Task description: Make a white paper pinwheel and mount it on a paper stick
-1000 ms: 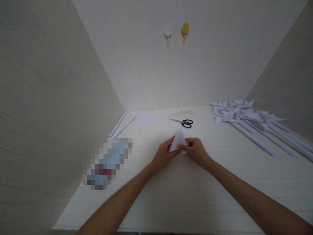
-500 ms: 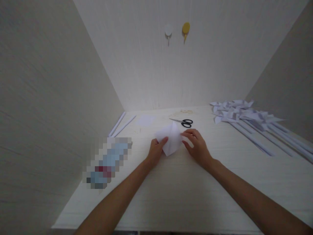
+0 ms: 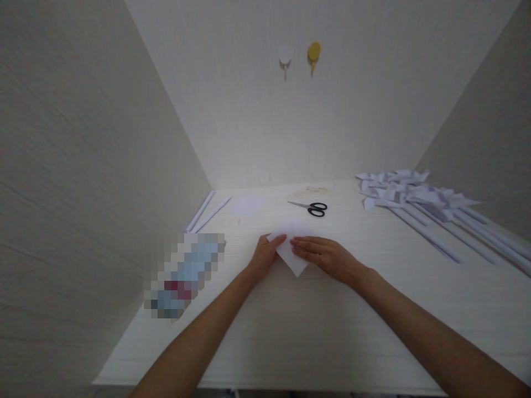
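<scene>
A white sheet of paper (image 3: 297, 266), one corner pointing towards me, is between my hands above the middle of the table. My left hand (image 3: 264, 258) grips its left side, with the thumb on top and the other fingers mostly hidden underneath. Across the right part of the paper lie the stretched fingers of my right hand (image 3: 326, 254), palm down. Just beyond the paper, black-handled scissors (image 3: 316, 209) rest on the table, blades pointing left.
Several white paper pinwheels (image 3: 409, 193) on paper sticks are piled at right. At the back left lie paper rolls (image 3: 212, 214) and a flat paper piece (image 3: 248, 205). A blurred-out item (image 3: 188, 276) is at left. Two hooks (image 3: 314, 52) hang on the wall.
My right hand has moved left from the paper's edge onto its surface, fingers now straightened. The paper has turned and shifted slightly towards me. My left hand keeps its grip.
</scene>
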`<action>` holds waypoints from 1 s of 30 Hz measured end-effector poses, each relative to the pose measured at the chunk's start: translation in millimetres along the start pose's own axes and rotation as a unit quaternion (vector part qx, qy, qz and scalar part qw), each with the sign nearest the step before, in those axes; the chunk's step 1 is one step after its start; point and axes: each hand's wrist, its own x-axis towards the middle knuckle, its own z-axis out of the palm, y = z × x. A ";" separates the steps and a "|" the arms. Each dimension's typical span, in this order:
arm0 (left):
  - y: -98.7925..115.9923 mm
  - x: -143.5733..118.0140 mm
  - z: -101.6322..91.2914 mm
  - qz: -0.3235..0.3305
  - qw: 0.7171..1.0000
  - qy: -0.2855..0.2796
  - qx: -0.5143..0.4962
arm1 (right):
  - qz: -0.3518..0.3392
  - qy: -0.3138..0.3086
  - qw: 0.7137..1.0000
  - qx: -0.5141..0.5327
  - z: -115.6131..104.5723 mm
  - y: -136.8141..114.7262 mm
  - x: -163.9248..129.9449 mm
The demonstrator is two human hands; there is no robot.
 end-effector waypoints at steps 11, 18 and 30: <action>4.6 3.9 -17.0 0.223 0.904 -0.049 0.361 | 0.086 -0.079 0.977 0.178 -2.0 12.1 -4.7; 3.2 0.9 -16.6 0.261 0.846 -0.206 0.416 | 0.173 -0.065 0.943 0.277 -6.2 16.4 -2.8; 12.0 -9.8 -12.3 0.317 0.702 -0.315 0.555 | 0.326 -0.131 0.901 0.254 -21.4 21.2 -1.0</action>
